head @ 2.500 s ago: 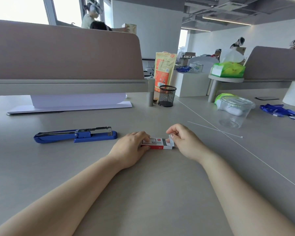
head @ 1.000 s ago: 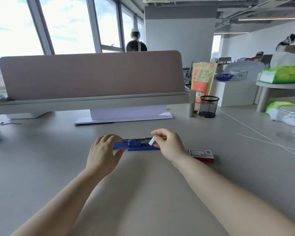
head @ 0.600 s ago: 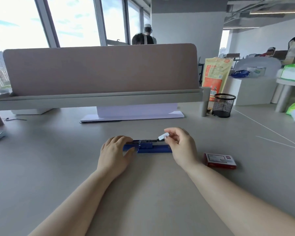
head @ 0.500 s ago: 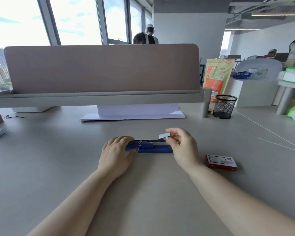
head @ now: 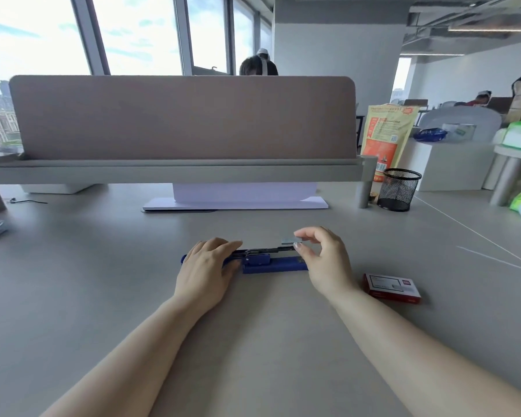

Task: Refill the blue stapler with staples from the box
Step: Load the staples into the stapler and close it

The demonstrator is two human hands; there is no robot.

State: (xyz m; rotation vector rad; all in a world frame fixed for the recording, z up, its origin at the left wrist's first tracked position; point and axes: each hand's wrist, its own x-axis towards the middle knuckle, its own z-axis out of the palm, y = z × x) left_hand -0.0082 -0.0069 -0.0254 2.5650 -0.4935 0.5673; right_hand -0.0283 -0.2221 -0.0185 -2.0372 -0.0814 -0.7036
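The blue stapler [head: 275, 263] lies flat and opened out on the grey desk, its metal staple channel facing up. My left hand [head: 206, 270] rests on the stapler's left half and holds it down. My right hand [head: 324, 260] pinches a small grey strip of staples [head: 288, 240] between thumb and forefinger, just above the right end of the channel. The red and white staple box [head: 391, 288] lies on the desk to the right of my right wrist.
A tall desk divider [head: 181, 118] with a shelf stands behind the stapler, a white stand [head: 235, 203] under it. A black mesh cup [head: 398, 189] and an orange bag [head: 384, 136] are at the back right. A person's head shows beyond the divider.
My right hand took a staple strip out of the box, left the box on the desk and carried the strip to the stapler. My left hand moved from the box onto the stapler.
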